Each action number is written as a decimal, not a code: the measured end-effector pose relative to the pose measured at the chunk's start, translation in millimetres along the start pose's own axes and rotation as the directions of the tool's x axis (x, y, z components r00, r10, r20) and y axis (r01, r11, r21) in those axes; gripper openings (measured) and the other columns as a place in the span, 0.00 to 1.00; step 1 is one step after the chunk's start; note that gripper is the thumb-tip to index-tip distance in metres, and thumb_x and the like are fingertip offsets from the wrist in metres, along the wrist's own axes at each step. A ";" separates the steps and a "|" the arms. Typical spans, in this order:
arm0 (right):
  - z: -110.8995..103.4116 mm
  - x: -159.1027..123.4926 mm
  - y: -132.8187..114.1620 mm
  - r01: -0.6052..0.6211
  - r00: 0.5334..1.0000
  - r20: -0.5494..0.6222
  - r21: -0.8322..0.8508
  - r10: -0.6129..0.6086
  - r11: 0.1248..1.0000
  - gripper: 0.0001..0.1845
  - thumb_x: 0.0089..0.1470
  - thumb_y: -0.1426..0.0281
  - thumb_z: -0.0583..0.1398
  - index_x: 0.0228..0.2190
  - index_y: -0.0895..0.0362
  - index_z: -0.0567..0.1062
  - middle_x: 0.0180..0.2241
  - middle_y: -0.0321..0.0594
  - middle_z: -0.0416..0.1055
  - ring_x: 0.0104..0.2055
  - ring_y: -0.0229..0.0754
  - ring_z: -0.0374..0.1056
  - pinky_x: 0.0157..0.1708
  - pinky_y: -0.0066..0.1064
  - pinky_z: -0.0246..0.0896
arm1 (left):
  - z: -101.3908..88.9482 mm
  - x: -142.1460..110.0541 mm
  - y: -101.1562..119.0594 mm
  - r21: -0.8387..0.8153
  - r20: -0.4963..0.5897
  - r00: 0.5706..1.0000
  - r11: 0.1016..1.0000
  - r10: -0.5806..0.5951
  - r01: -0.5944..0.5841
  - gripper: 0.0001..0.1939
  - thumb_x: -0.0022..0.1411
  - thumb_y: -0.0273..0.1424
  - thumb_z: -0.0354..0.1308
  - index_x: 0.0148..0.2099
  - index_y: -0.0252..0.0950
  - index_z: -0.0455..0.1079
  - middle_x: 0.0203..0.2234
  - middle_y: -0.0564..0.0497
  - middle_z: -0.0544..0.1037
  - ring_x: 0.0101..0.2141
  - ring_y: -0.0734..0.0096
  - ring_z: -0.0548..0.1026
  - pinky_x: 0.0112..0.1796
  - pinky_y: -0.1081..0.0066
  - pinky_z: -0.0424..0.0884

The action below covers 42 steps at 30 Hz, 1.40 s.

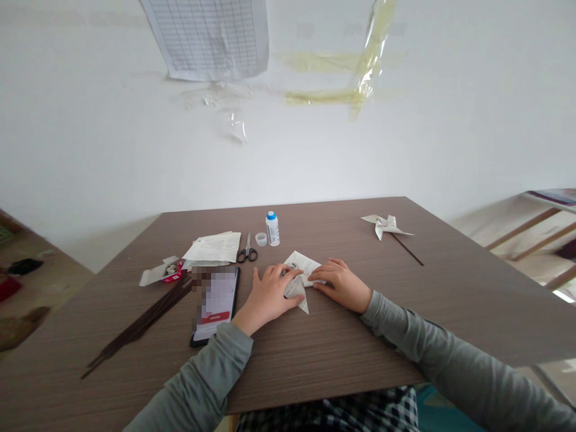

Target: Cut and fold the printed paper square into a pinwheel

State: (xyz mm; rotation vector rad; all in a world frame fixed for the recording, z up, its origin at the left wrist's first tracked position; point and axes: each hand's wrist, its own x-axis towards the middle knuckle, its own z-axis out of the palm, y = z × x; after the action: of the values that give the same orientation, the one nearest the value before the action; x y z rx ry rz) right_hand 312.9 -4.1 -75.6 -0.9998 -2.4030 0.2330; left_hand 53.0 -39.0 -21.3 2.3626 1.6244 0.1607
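Observation:
A printed sheet of paper (302, 262), cut and folded into pointed flaps, lies on the table in front of me. My left hand (269, 294) rests over its left part, fingers curved and holding the paper against the table; some of the paper is hidden beneath them. At the right edge, my right hand (344, 284) grips the paper between thumb and fingers. A finished paper pinwheel (386, 225) on a dark stick lies at the far right. Just beyond the paper stands a white glue bottle (272, 231) with a blue top, beside a small translucent cap (261, 239).
Black-handled scissors (247, 254) lie by a stack of printed paper (213, 248). A small opened box (171, 269), dark sticks (144, 318) and a phone (218, 306) are on the left. The wall (315, 156) rises behind the table (333, 360).

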 end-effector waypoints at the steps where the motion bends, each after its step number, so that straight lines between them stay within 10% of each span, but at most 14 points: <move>1: 0.1 0.1 -0.1 0.004 1.000 -0.001 -0.003 -0.004 1.000 0.15 0.78 0.66 0.64 0.51 0.41 0.92 0.51 0.44 0.92 0.55 0.58 0.88 0.72 0.58 0.74 | 0.1 -0.3 -0.4 0.003 0.001 1.000 1.000 0.005 -0.005 0.31 0.76 0.40 0.72 0.77 0.52 0.77 0.74 0.41 0.77 0.76 0.32 0.70 0.77 0.13 0.48; 42: -3.2 -1.3 -1.1 0.008 1.000 -0.015 0.000 -0.008 1.000 0.15 0.76 0.66 0.65 0.51 0.37 0.92 0.51 0.42 0.92 0.55 0.57 0.88 0.70 0.56 0.77 | -2.8 -1.1 4.5 0.010 0.000 1.000 1.000 -0.016 0.016 0.35 0.73 0.42 0.72 0.79 0.51 0.75 0.76 0.41 0.77 0.77 0.32 0.69 0.78 0.16 0.50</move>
State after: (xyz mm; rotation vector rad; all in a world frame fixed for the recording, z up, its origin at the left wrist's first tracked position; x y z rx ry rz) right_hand 314.7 -6.0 -73.0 -0.9887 -2.3929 0.2218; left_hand 56.0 -41.1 -17.4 2.3556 1.6473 0.1495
